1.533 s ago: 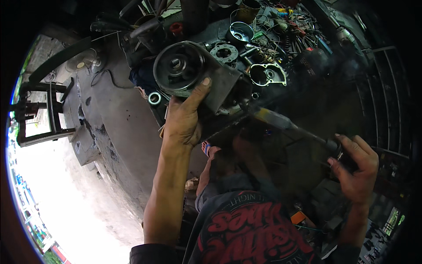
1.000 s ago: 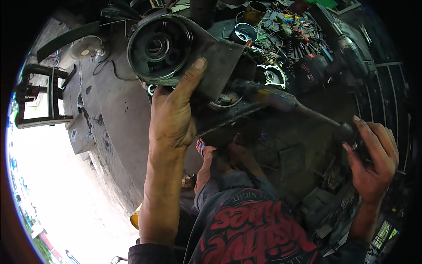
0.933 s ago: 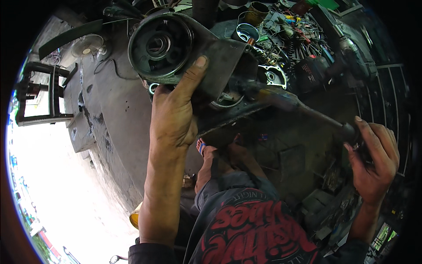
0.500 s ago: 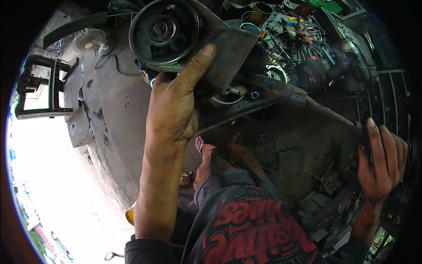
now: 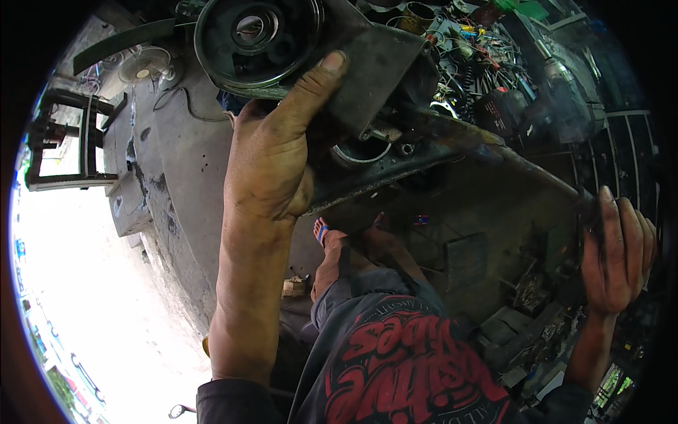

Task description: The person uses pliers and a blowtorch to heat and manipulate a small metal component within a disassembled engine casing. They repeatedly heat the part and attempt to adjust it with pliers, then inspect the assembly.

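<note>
My left hand point(image 5: 272, 155) is closed round the edge of a dark, greasy metal machine part, thumb lying along its flat plate point(image 5: 385, 60). Against that plate sits a round drum-like wheel point(image 5: 210, 53) with a ringed hole in its centre. Below the plate is a dark metal bracket point(image 5: 395, 164) with a round opening and a nut. From the assembly a long metal rod point(image 5: 537, 166) runs to the right. My right hand point(image 5: 613, 254) is at the rod's far end, fingers closed about it; the exact grip is partly in shadow.
Loose tools and wires point(image 5: 487, 63) lie heaped on a bench at the upper right, near a power drill point(image 5: 560, 78). A fan point(image 5: 145, 65) and a dark frame point(image 5: 78, 141) stand at the left. My sandalled feet point(image 5: 323, 232) are on the floor below.
The drum-like wheel and my left hand have shifted slightly up and left. Light now shows through the wheel's centre hole. My right hand remains at the rod's end.
</note>
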Demonstrator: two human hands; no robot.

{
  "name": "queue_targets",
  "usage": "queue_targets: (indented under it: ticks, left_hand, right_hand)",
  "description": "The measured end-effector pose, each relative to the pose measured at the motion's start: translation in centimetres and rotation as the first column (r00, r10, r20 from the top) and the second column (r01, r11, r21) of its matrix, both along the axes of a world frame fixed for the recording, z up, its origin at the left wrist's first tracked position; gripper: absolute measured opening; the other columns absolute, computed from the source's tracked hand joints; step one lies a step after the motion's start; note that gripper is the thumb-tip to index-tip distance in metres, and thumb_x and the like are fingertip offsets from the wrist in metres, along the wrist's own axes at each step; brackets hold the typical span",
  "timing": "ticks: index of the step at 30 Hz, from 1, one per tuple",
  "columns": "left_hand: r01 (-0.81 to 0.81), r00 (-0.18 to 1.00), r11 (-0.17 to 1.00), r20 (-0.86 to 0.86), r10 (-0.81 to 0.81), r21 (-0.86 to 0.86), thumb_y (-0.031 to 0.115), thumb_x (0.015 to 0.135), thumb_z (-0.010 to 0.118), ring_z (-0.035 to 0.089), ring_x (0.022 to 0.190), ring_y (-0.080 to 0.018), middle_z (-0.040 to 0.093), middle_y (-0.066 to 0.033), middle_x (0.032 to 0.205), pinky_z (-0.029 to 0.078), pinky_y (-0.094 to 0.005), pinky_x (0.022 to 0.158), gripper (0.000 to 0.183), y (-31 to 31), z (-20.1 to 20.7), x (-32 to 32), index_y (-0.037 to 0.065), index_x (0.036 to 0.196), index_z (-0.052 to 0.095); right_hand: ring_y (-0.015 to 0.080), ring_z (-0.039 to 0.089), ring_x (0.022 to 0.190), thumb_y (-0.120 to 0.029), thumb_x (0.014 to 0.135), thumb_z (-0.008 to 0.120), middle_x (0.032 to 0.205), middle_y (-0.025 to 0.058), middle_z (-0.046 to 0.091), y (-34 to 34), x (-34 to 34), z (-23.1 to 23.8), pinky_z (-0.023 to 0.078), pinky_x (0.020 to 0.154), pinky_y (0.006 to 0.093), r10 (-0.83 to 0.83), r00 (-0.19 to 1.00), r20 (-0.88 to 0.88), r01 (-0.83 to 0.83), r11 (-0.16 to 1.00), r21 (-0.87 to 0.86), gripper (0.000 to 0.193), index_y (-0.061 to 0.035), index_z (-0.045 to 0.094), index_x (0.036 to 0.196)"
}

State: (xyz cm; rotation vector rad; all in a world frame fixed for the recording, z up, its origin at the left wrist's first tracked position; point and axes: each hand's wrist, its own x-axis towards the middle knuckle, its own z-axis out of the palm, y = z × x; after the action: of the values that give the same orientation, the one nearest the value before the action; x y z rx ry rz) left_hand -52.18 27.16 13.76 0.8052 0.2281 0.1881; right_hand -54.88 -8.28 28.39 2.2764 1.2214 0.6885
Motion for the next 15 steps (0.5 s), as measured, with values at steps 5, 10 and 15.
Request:
queue_targets:
  ticks: [5, 10, 15]
  left_hand:
    - [-0.013, 1.0, 0.997, -0.008, 0.013, 0.071, 0.017, 0.089, 0.083, 0.074, 0.09, -0.0176, 0.075, -0.012, 0.106, 0.06, -0.0279, 0.078, 0.036, -0.06, 0.14, -0.04, -0.003, 0.116, 0.07]
    - [0.101, 0.99, 0.989, -0.104, -0.09, 0.106, 0.016, 0.099, 0.072, 0.07, 0.114, -0.0229, 0.07, -0.012, 0.127, 0.058, -0.0391, 0.098, 0.04, 0.55, 0.52, -0.19, 0.003, 0.135, 0.061]
    - [0.054, 0.999, 0.995, -0.015, -0.052, 0.086, 0.016, 0.096, 0.075, 0.072, 0.106, -0.0208, 0.072, -0.0119, 0.12, 0.059, -0.0351, 0.093, 0.038, 0.06, 0.7, 0.25, 0.0, 0.129, 0.064]
  right_hand:
    - [0.0304, 0.069, 0.102, -0.007, 0.084, 0.076, 0.115, 0.0163, 0.074, -0.68, -0.14, -0.03, 0.054, 0.09, 0.0442, 0.004, 1.0, 0.006, -0.004, 1.0, 0.0, 0.045, 0.0022, 0.07, 0.127]
    - [0.0318, 0.07, 0.103, 0.0, 0.078, 0.08, 0.116, 0.0163, 0.074, -0.91, -0.22, -0.2, 0.055, 0.092, 0.0449, -0.005, 1.0, 0.006, 0.004, 0.999, 0.035, 0.048, 0.0031, 0.071, 0.125]
    - [0.0313, 0.068, 0.103, -0.006, 0.083, 0.074, 0.119, 0.0159, 0.074, -0.57, -0.09, 0.14, 0.052, 0.091, 0.0441, -0.035, 0.998, -0.054, 0.037, 0.999, 0.036, 0.043, 0.0045, 0.069, 0.125]
